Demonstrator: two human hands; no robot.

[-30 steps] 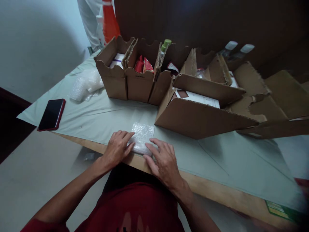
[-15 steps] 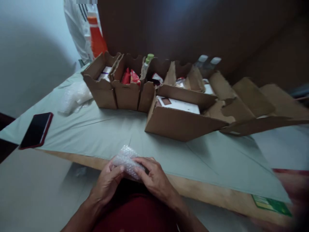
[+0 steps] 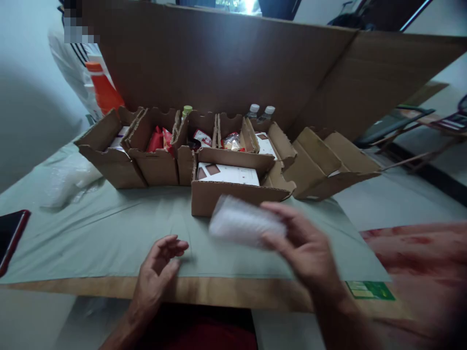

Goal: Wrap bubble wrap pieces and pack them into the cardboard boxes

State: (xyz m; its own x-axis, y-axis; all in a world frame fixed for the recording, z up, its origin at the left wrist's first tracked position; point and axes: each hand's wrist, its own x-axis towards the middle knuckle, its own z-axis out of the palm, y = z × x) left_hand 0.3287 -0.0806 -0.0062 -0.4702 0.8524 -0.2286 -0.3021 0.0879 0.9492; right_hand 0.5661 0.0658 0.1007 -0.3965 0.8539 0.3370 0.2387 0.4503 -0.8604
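1. One big sheet of cardboard (image 3: 233,73) stood upright behind everything, folded at the right so that it walled off the back of the table.
2. The table (image 3: 109,233) lay under a pale green cloth, with a bare wooden edge running along the near side.
3. A row of open cardboard boxes (image 3: 153,155) stood at the back of the cloth, touching one another; red packets (image 3: 158,140) showed in one compartment and two capped bottles (image 3: 260,112) rose just behind the row.
4. A lower open box (image 3: 233,194) stood in front of that row, with a white carton (image 3: 228,174) lying flat inside it.
5. A loose heap of bubble wrap (image 3: 67,180) lay on the cloth at the left, near the end box.
6. The right hand (image 3: 306,245) was raised above the cloth just in front of the lower box, its fingers closed round a bubble-wrapped bundle (image 3: 244,224), which was off the table and blurred.
7. The left hand (image 3: 156,272) rested at the table's near edge, holding nothing, its fingers loosely curled and apart from the bundle.
8. A dark phone (image 3: 10,238) in a red case lay at the far left, partly cut off by the picture's edge.
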